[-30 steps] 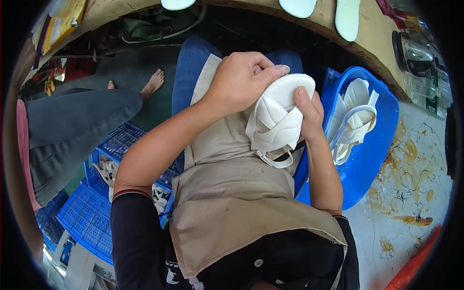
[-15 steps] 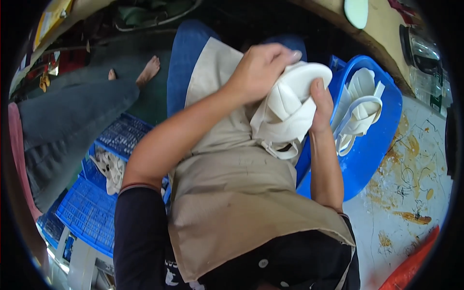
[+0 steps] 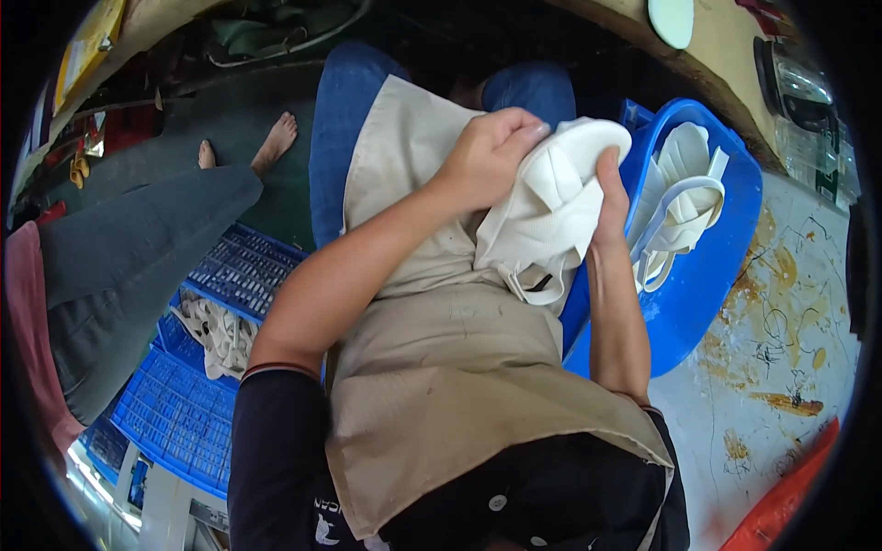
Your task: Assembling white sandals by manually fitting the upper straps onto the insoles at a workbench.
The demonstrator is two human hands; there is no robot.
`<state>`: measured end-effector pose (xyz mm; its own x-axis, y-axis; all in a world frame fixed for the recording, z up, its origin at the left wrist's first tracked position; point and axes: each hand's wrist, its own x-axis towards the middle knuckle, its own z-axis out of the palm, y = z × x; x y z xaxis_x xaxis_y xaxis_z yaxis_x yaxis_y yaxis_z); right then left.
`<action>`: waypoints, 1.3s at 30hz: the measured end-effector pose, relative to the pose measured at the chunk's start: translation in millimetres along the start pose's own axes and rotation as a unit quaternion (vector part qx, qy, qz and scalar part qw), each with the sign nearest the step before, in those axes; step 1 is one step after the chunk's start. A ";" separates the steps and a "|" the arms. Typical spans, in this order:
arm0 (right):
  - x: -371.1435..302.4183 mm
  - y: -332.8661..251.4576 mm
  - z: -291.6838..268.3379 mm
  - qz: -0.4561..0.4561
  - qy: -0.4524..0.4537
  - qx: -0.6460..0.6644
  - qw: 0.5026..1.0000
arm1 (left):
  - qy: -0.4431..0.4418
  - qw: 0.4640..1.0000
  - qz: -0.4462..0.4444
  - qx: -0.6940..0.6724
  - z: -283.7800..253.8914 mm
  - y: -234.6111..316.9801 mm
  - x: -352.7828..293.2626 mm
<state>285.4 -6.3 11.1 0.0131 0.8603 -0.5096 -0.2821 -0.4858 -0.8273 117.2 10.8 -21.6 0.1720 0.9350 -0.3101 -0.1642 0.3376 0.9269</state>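
Note:
A white sandal (image 3: 551, 197) with crossed straps is held over my lap, its rounded toe end pointing away from me and its strap loop toward me. My left hand (image 3: 496, 158) grips the sandal's left edge near the toe, fingers curled and partly hidden. On the other side, my right hand (image 3: 611, 202) holds the right edge, the thumb lying up along the sole's rim and the other fingers hidden beneath. Right of my right forearm, more white sandals (image 3: 684, 211) lie in a blue plastic basin (image 3: 703, 303).
Blue crates (image 3: 179, 413) stand at my left, one holding white strap pieces (image 3: 220, 335). Another person's grey-trousered leg (image 3: 147, 248) and bare feet are beyond them. A stained pale surface (image 3: 781, 367) lies right of the basin. A pale insole-shaped piece (image 3: 672, 20) rests on the far bench.
My left hand has shifted slightly down and left along the sandal's edge, and the sandal has tilted a little. The other person's leg and the crates appear slightly shifted.

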 end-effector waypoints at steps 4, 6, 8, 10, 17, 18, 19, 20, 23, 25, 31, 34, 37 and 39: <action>0.8 7.1 -3.7 -0.002 0.029 0.021 0.999 | -0.036 0.999 0.018 -0.025 5.5 -9.2 8.1; -2.4 3.3 -11.0 0.011 0.042 0.018 0.999 | -0.051 0.998 -0.019 0.028 2.1 1.8 -6.7; -5.8 -0.1 -16.6 0.023 0.055 0.014 0.998 | -0.064 0.993 -0.056 0.082 -0.3 10.3 -15.8; -8.7 -2.5 -17.6 0.017 0.054 0.022 0.998 | -0.065 0.995 -0.042 0.059 5.2 8.7 -14.1; -35.1 9.3 -26.1 0.024 0.104 -0.004 0.994 | -0.104 0.988 -0.093 0.060 -9.7 -0.4 -48.1; -38.7 9.9 -27.0 0.033 0.123 -0.020 0.992 | -0.114 0.984 -0.136 0.030 -11.3 -2.2 -56.0; -38.6 11.3 -27.8 0.036 0.123 -0.020 0.992 | -0.114 0.983 -0.139 0.029 -10.5 -3.4 -58.6; -37.7 12.4 -29.0 0.029 0.137 -0.019 0.990 | -0.096 0.990 -0.088 0.060 -9.1 -4.2 -60.7; -33.1 15.0 -30.6 0.006 0.175 -0.016 0.984 | -0.043 0.985 0.065 0.151 -4.9 -6.6 -65.2; -32.7 12.2 -25.0 0.013 0.188 -0.016 0.982 | -0.045 0.989 0.053 0.127 -5.3 -8.7 -61.6; -32.4 19.8 -18.5 -0.008 0.204 -0.019 0.979 | -0.080 0.994 0.028 0.069 -10.2 -22.4 -46.7; -34.4 29.9 -29.8 -0.031 0.187 -0.022 0.982 | -0.109 0.990 0.022 0.082 -6.2 -32.3 -45.6; -47.4 33.1 -44.0 -0.010 0.148 0.054 0.987 | -0.156 0.961 0.047 0.222 4.8 -40.1 -50.3; -46.2 25.0 -43.1 -0.008 0.134 0.079 0.988 | -0.171 0.946 0.060 0.269 9.0 -31.5 -48.1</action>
<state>319.1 -64.9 3.8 0.2667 0.7855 -0.5584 -0.4249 -0.4241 -0.7997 122.9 -45.7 -33.9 0.5026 0.8423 -0.1945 0.2993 0.0415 0.9532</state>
